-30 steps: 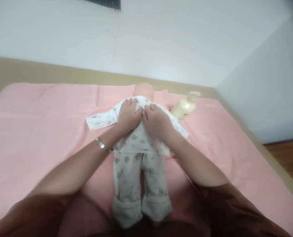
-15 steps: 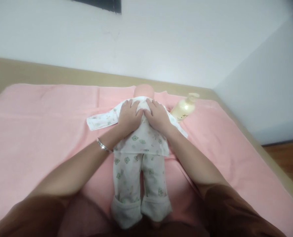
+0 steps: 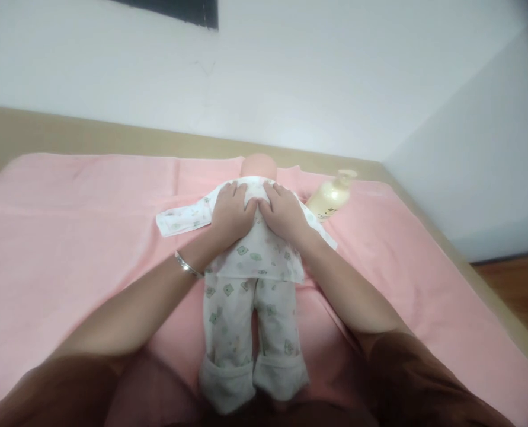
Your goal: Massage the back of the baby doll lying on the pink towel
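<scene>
A baby doll (image 3: 258, 166) lies stretched out in front of me, its bald head pointing away and no face showing. It wears a white printed top (image 3: 259, 255) and matching trousers (image 3: 229, 323) with turned-up cuffs. My left hand (image 3: 233, 214) rests flat on the left side of the doll's upper body, fingers spread a little and pointing toward the head. On the right side my right hand (image 3: 285, 212) lies the same way. The two thumbs almost meet at the middle. Neither hand grips anything. The doll's left-side sleeve (image 3: 184, 219) extends out flat.
Beneath the doll is a pink cloth (image 3: 68, 237) spread over a pale wooden surface (image 3: 112, 129). A yellowish pump bottle (image 3: 330, 197) leans or lies beyond the doll's right-side sleeve. White walls (image 3: 317, 77) stand behind and to the right.
The view has tilted very slightly. Both hands stay on the doll's upper body in nearly the same position.
</scene>
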Tool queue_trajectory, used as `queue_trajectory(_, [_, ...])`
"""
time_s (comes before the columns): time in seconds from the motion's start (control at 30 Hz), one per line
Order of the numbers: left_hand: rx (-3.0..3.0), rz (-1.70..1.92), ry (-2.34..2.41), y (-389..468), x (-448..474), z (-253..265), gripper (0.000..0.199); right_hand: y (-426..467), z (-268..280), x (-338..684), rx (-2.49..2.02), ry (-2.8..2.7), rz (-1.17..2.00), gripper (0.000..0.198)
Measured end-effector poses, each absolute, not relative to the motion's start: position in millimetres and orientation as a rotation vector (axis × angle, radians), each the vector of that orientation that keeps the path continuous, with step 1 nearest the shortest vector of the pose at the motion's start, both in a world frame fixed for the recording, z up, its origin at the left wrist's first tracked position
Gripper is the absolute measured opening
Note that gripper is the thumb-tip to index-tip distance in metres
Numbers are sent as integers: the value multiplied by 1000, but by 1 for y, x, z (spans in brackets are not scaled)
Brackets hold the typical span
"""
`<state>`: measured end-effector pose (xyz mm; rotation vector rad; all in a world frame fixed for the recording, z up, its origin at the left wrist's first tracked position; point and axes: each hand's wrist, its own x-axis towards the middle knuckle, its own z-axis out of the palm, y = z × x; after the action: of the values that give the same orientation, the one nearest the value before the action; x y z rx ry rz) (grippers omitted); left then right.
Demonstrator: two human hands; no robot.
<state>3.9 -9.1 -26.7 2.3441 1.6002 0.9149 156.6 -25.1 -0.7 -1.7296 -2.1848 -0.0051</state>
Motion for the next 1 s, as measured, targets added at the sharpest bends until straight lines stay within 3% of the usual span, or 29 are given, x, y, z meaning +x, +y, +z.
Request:
queue_trajectory(0.3, [2289,773,1527,3,-9,-12,52,-65,23,136,-1723,-2320,-98,40])
queue_trajectory(0.5, [2468,623,1553,-7,-2,-6,51,-45,19,149,-1607,-2329,138,38])
queue_trajectory(0.6, [2587,719,1535,-28,7,-5,47,-23,8,162,-1585,-2216,186,41])
queue_trajectory(0.83, [2631,800,1446,-31,8,-7,42,-20,5,162,-1694,-2199,141,45])
queue_trajectory(1.0, [2384,692,1503,3,-4,-4,31,-47,10,142,-1745,-2259,-117,52])
